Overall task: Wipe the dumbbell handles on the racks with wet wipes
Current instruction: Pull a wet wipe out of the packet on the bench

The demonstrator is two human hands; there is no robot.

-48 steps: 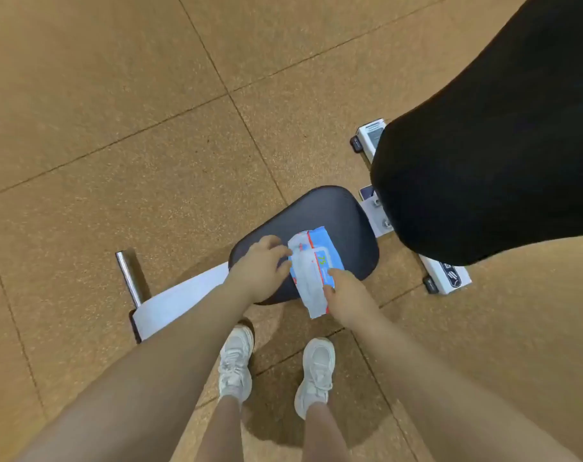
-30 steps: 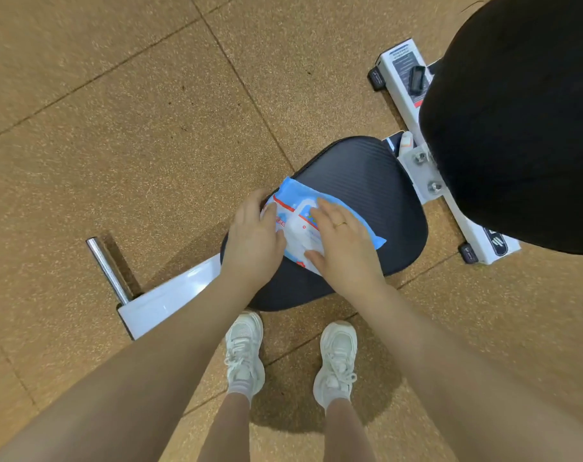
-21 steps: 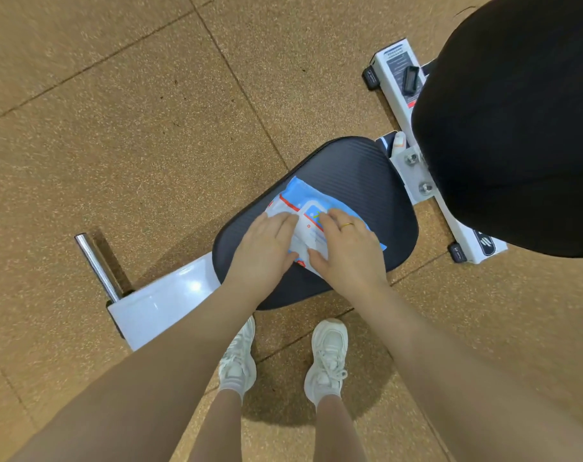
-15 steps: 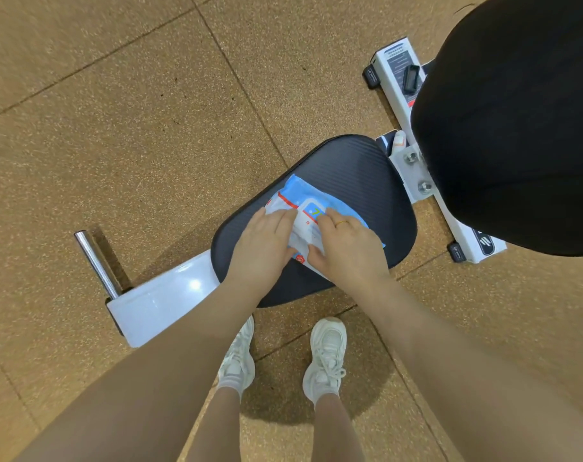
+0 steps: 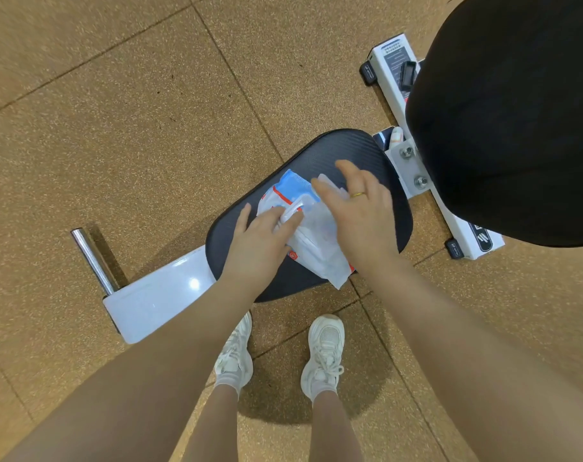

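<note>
Looking down, we list what we see:
Wipes pack: the blue and white wet wipes pack [image 5: 298, 208] lies on the black bench seat [image 5: 346, 151], toward its near half, with a white wipe [image 5: 320, 251] spread over its near end.
Left hand: our left hand [image 5: 260, 241] rests on the pack's left side, fingers fairly straight, fingertips on the pack's white flap; we cannot tell whether they pinch it.
Right hand: our right hand [image 5: 360, 211] sits over the pack's right side, fingers spread and relaxed, a gold ring [image 5: 358, 195] on one; we see nothing gripped.
Bench: a white frame [image 5: 156, 295] runs out from the seat to a chrome bar [image 5: 91, 258]; a second white beam [image 5: 466, 235] crosses behind it.
Floor: tan speckled rubber tiles [image 5: 133, 111] with thin seams.
Us: white sneakers [image 5: 323, 351] stand just below the seat; a black rounded pad [image 5: 510, 111] fills the upper right.
</note>
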